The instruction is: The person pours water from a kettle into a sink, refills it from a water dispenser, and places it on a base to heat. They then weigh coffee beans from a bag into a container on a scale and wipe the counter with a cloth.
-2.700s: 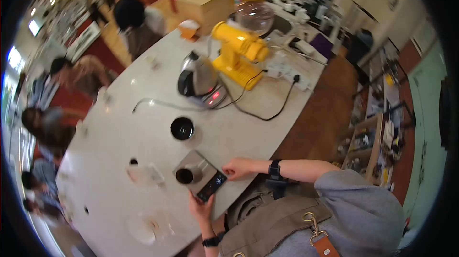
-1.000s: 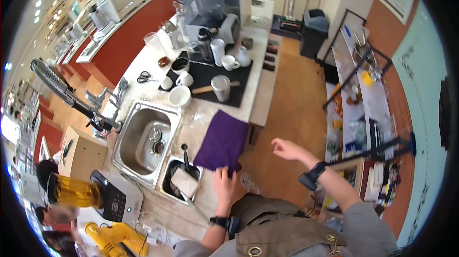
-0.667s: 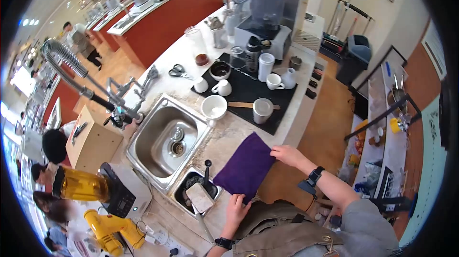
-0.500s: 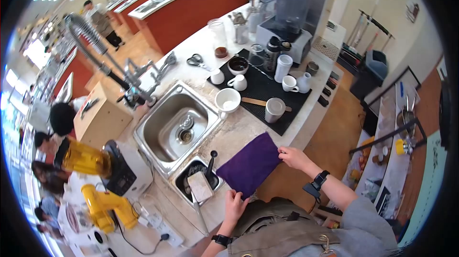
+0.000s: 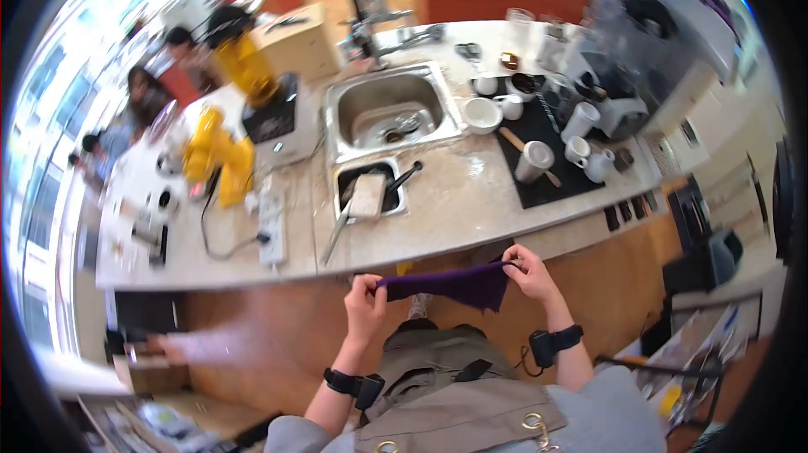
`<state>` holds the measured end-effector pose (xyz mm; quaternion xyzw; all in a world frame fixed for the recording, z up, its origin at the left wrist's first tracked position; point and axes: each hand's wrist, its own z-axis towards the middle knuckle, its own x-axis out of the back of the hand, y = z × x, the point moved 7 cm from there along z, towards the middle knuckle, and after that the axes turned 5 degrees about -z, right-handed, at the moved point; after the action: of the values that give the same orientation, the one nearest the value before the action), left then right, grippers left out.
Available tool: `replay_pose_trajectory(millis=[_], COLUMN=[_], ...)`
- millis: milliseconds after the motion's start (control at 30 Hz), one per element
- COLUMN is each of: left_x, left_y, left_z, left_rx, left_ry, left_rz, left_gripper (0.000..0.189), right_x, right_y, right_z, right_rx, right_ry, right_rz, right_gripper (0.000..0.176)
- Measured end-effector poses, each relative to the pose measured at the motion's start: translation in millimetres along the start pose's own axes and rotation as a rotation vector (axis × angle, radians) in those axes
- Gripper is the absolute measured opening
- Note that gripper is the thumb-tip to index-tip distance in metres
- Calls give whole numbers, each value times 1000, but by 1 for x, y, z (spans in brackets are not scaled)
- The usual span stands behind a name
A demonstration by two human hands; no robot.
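Observation:
A dark purple cloth is stretched between my two hands, in front of the counter edge and over the floor. My left hand pinches its left corner, fingers closed. The right corner is gripped by my right hand, also closed. The cloth sags a little and hangs down lowest on the right. Just beyond it is the stone-look counter, with a small sink that holds a light block-headed tool and a black-handled utensil.
A large steel sink sits behind the small one. On a black mat stand white cups, a tumbler and pitchers. To the left are a yellow grinder-like machine, a power strip and a cable. People are at the far left.
My view has swung left. The cloth has gone from spread flat over the counter's front to drawn out narrow between my hands, off the edge. Both hands keep their hold.

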<state>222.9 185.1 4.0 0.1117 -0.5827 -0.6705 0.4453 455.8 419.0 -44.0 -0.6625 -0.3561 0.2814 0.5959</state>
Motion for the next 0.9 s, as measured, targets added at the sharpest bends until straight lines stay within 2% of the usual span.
replay_pose_trajectory(millis=[67,133,200,233,300,333,400,433,467,533,567,667,700,733,800,833,900], left_x=[26,54,77,95,106,113,129,134,138,164,178,232,250,267,300,319,359], left_y=[3,-4,-36,-29,-42,-42,-27,-32,-34,-37,-45,-44,-49,-60,-84,-94,-113], left_z=[-19,-38,-75,-89,-127,-139,-151,-162,-170,-188,-198,-210,-216,-223,-233,-237,-246], left_rx=[48,302,203,220,771,781,505,511,421,258,367,454,449,455,398,380,394], left_ry=[136,22,-91,-29,-99,-54,101,132,145,193,265,288,318,332,277,287,276], left_rz=[-53,-9,164,176,-135,-141,-93,-95,25,270,289,409,448,448,604,638,644], left_gripper=[15,28,32,32,33,33,35,35,32,28,24,28,33,33,34,30,28], right_x=[-34,-71,-117,-145,-199,-227,-275,-300,-328,-408,-434,-506,-527,-551,-600,-624,-670], right_y=[-17,-8,-8,-16,-11,-6,-4,-3,-3,-13,-10,-8,-20,-15,-9,-6,-13], right_z=[-4,-1,0,-3,-5,-7,-15,-20,-24,-34,-38,-46,-57,-56,-53,-53,-53], right_rx=[-144,-195,-152,-170,-162,-156,-182,-210,-203,95,86,205,-77,-72,99,55,84], right_ry=[-79,-258,-358,-420,-540,-609,-699,-746,-770,-911,-958,-1037,-1178,-1191,-1164,-1257,-1303], right_rz=[82,25,-31,-34,-72,-86,-193,-286,-300,-424,-470,-505,-531,-538,-634,-662,-643], right_gripper=[22,40,50,56,39,32,27,24,24,25,30,35,46,46,51,58,60])
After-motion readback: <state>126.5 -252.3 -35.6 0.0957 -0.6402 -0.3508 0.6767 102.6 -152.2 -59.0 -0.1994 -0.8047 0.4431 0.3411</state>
